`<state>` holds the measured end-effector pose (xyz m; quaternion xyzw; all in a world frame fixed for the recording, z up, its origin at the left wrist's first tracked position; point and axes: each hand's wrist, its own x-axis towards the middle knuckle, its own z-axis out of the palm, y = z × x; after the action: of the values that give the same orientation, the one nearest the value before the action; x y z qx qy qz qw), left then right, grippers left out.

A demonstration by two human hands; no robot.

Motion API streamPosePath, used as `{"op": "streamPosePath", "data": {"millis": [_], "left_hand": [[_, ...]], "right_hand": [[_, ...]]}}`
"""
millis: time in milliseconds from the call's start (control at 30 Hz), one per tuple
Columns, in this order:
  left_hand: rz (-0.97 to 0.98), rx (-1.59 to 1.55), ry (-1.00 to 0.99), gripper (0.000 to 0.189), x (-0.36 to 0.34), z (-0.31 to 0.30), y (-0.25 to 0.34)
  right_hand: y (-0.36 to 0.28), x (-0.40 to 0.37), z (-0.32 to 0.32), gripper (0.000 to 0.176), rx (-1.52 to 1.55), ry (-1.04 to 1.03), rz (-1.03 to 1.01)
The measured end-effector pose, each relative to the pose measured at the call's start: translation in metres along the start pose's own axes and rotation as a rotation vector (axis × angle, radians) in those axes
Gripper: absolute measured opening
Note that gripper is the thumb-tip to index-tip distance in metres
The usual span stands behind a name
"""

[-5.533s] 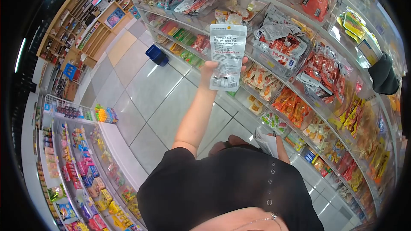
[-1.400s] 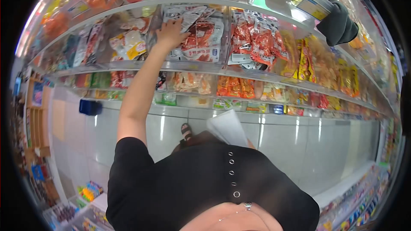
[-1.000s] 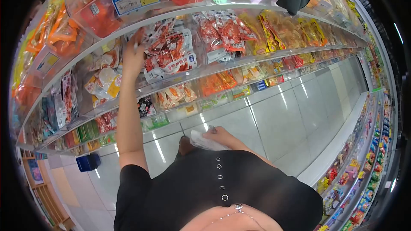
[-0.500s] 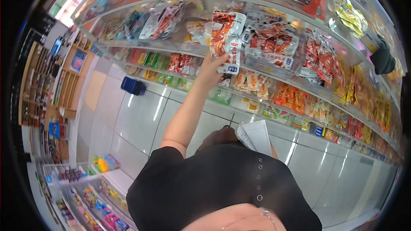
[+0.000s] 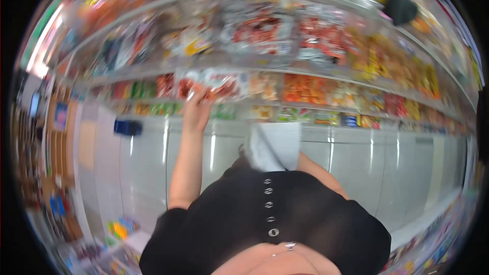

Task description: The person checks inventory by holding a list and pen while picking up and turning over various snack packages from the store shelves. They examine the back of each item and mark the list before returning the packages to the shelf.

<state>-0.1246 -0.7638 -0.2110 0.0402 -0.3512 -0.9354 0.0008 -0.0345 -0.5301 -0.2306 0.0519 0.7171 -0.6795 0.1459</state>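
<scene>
The view is motion-blurred. My left hand [image 5: 196,111] is raised in front of the snack shelves [image 5: 305,74] and grips a red and white snack packet [image 5: 214,85] by its lower edge. The packet lies roughly sideways at the height of the middle shelf row. My right hand [image 5: 301,160] stays low near my chest, mostly hidden behind the white sheet of paper [image 5: 274,145] that it holds. My black top fills the bottom of the view.
Rows of clear bins with red, orange and yellow packets run across the top. A dark glove-like item [image 5: 400,7] hangs at the upper right. A blue basket [image 5: 127,127] sits on the tiled floor. Another shelf of goods [image 5: 117,229] stands at the lower left.
My left hand has come down with the red and white packet, from upright at the upper bins to sideways at the middle shelf. The camera has swung and blurred. The paper stays in my right hand.
</scene>
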Motion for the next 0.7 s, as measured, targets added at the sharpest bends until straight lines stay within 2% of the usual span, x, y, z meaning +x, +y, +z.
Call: {"op": "streamPosePath", "data": {"millis": [67, 133, 200, 267, 300, 367, 400, 433, 467, 533, 600, 633, 700], "left_hand": [[-0.043, -0.037, 0.053, 0.024, -0.008, 0.012, -0.021], [-0.090, -0.008, 0.054, 0.028, -0.016, 0.007, -0.047], [-0.155, 0.072, 0.061, 0.033, -0.021, -0.007, -0.068], [-0.061, 0.069, -0.003, 0.038, -0.050, 0.059, -0.055], [-0.115, -0.046, 0.000, 0.041, -0.054, 0.064, -0.051], [-0.146, -0.119, -0.144, 0.044, -0.049, 0.036, -0.038], [-0.159, -0.155, -0.215, 0.046, -0.044, 0.024, -0.028], [-0.226, -0.090, -0.317, 0.051, -0.042, 0.023, -0.017], [-0.237, 0.126, -0.308, 0.051, -0.038, 0.019, -0.013], [-0.255, 0.562, -0.262, 0.050, -0.032, 0.008, -0.007], [-0.361, 0.773, -0.303, 0.045, -0.027, 0.004, -0.005], [-0.391, 0.893, -0.336, 0.044, -0.025, 0.008, -0.008], [-0.495, 1.020, -0.359, 0.039, -0.019, 0.011, -0.013]], "right_hand": [[-0.006, 0.013, 0.009, 0.032, 0.083, -0.083, -0.062], [0.020, 0.040, 0.007, 0.034, 0.201, -0.267, -0.122], [0.017, 0.047, 0.011, 0.032, 0.307, -0.205, -0.055], [0.020, 0.049, 0.010, 0.030, 0.418, -0.129, -0.056], [0.024, 0.051, 0.010, 0.030, 0.474, -0.075, -0.093], [0.009, 0.045, 0.003, 0.032, 0.569, 0.010, -0.177], [0.009, 0.046, -0.005, 0.033, 0.581, -0.028, -0.125], [0.011, 0.046, -0.012, 0.033, 0.594, -0.069, -0.070], [0.012, 0.048, -0.020, 0.034, 0.604, -0.113, -0.020], [0.013, 0.053, -0.027, 0.038, 0.347, -0.098, -0.099], [0.012, 0.057, -0.029, 0.038, 0.190, -0.145, -0.105], [0.010, 0.063, -0.030, 0.037, 0.001, -0.254, -0.012], [-0.007, 0.065, -0.029, 0.036, -0.172, -0.301, -0.059]]}}
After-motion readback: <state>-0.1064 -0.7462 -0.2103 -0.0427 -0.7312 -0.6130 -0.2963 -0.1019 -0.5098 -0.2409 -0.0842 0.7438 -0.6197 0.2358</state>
